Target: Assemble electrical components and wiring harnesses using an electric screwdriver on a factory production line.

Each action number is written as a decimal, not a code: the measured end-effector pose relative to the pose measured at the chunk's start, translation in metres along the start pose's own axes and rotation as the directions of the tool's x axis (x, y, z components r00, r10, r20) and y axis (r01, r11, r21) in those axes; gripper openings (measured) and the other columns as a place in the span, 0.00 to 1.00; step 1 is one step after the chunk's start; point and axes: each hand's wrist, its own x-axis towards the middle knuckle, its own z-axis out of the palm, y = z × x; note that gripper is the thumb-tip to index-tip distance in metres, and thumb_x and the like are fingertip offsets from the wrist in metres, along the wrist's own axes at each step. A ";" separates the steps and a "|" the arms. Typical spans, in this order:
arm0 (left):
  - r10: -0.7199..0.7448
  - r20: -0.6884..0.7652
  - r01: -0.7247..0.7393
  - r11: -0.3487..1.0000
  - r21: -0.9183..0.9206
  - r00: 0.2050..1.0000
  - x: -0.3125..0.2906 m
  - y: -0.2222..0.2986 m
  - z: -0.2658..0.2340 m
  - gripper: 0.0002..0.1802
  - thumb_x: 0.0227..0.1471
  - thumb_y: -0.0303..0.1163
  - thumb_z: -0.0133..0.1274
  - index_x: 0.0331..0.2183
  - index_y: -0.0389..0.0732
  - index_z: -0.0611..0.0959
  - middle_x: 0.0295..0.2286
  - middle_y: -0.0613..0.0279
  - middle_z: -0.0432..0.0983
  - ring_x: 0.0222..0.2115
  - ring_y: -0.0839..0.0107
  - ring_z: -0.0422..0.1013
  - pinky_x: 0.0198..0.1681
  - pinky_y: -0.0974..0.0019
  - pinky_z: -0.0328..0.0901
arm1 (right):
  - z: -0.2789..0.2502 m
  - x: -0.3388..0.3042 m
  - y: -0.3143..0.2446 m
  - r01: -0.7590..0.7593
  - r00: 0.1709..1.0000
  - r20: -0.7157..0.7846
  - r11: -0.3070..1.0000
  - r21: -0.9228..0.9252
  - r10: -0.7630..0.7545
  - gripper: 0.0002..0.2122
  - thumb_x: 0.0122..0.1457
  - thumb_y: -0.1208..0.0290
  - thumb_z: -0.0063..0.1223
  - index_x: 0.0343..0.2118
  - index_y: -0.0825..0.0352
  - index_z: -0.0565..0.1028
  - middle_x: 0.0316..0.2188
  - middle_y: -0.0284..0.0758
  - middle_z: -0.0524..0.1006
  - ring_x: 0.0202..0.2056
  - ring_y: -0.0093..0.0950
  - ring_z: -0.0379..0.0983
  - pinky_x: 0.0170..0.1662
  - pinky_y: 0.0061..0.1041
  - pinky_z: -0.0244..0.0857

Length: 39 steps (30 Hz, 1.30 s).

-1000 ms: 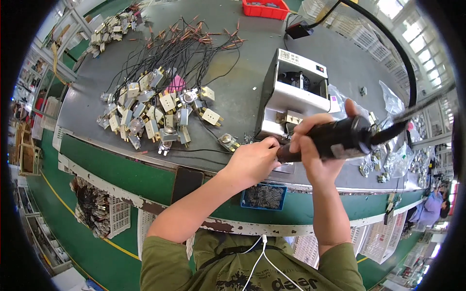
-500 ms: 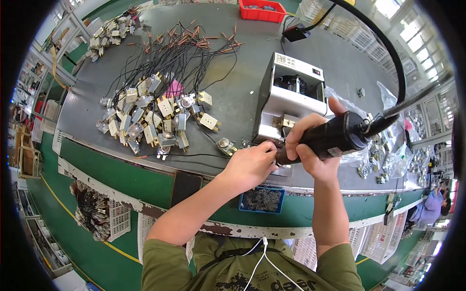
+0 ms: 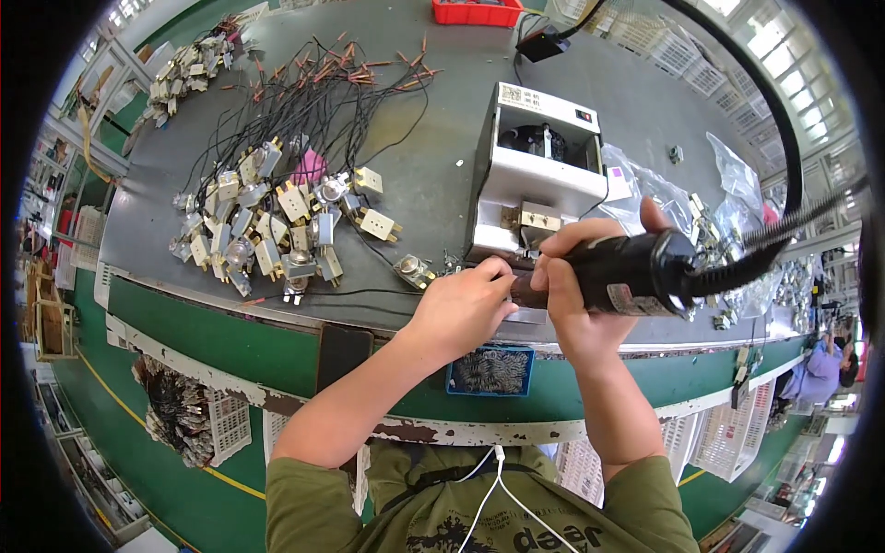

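Observation:
My right hand (image 3: 590,309) is wrapped round the body of a black electric screwdriver (image 3: 622,275), which lies nearly level with its tip toward my left hand. A black cable and a coiled spring run from its back end to the upper right. My left hand (image 3: 461,304) is closed in a pinch right at the tool's tip; what its fingers hold is hidden. Just beyond both hands stands a pale metal box machine (image 3: 544,180) with an open top and a small pale block (image 3: 540,218) at its front.
Left lies a heap of white and grey corded metal parts (image 3: 267,230). A red bin (image 3: 479,13) stands at the far edge. Clear plastic bags (image 3: 737,184) lie right. Below the table edge are a blue tray (image 3: 450,380) of small metal pieces and a dark flat slab (image 3: 345,359). A person (image 3: 823,361) sits far right.
The view has shifted, so the table and its things sit slightly further left. The screwdriver's back end has swung slightly nearer me. Both hands keep their hold.

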 end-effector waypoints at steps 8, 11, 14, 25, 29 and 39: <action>0.015 -0.012 -0.015 1.000 -0.015 1.000 0.000 -0.001 0.001 0.14 0.52 0.36 0.58 0.37 0.37 0.78 0.39 0.62 0.71 0.34 0.60 0.76 0.34 0.58 0.71 | 0.000 0.001 0.006 0.008 0.998 0.065 0.999 0.042 -0.011 0.42 0.54 0.88 0.52 0.65 0.65 0.37 0.34 0.41 0.74 0.25 0.24 0.74 0.33 0.22 0.71; -0.005 0.016 0.006 1.000 -0.020 1.000 -0.001 -0.001 -0.001 0.15 0.53 0.37 0.58 0.38 0.37 0.78 0.39 0.62 0.71 0.34 0.59 0.76 0.35 0.57 0.71 | 0.001 0.000 0.007 -0.033 0.996 0.079 0.998 0.043 0.030 0.42 0.53 0.89 0.51 0.65 0.66 0.37 0.34 0.41 0.74 0.25 0.23 0.74 0.32 0.21 0.71; -0.018 0.026 0.019 0.999 -0.033 0.999 -0.001 0.000 0.000 0.15 0.53 0.37 0.58 0.38 0.37 0.78 0.40 0.62 0.71 0.35 0.59 0.76 0.36 0.56 0.71 | 0.001 0.001 0.009 0.037 0.992 0.125 0.999 -0.005 -0.036 0.42 0.53 0.91 0.50 0.65 0.65 0.37 0.35 0.42 0.75 0.25 0.23 0.73 0.32 0.20 0.71; 0.121 -0.064 -0.119 0.992 0.040 0.991 -0.005 -0.006 0.003 0.18 0.53 0.38 0.58 0.45 0.44 0.80 0.38 0.67 0.72 0.33 0.66 0.74 0.36 0.62 0.71 | -0.011 0.020 -0.028 0.021 0.988 -0.150 0.945 0.325 0.029 0.42 0.57 0.80 0.53 0.68 0.55 0.37 0.33 0.39 0.73 0.24 0.24 0.72 0.29 0.24 0.70; 0.127 -0.088 -0.128 0.992 -0.005 0.988 -0.002 -0.001 0.003 0.17 0.52 0.38 0.59 0.44 0.45 0.81 0.39 0.66 0.73 0.35 0.63 0.75 0.37 0.60 0.71 | -0.015 0.042 -0.018 0.078 0.975 -0.219 0.969 0.236 -0.025 0.42 0.60 0.79 0.51 0.69 0.55 0.34 0.36 0.41 0.73 0.24 0.25 0.71 0.29 0.27 0.70; 0.113 -0.065 -0.112 0.994 0.012 0.991 -0.002 -0.001 0.002 0.18 0.52 0.37 0.59 0.45 0.46 0.81 0.38 0.66 0.73 0.36 0.63 0.74 0.38 0.60 0.71 | -0.007 0.040 0.003 0.041 0.968 -0.246 0.950 0.310 0.038 0.46 0.52 0.88 0.53 0.67 0.67 0.34 0.33 0.40 0.77 0.23 0.22 0.74 0.30 0.19 0.70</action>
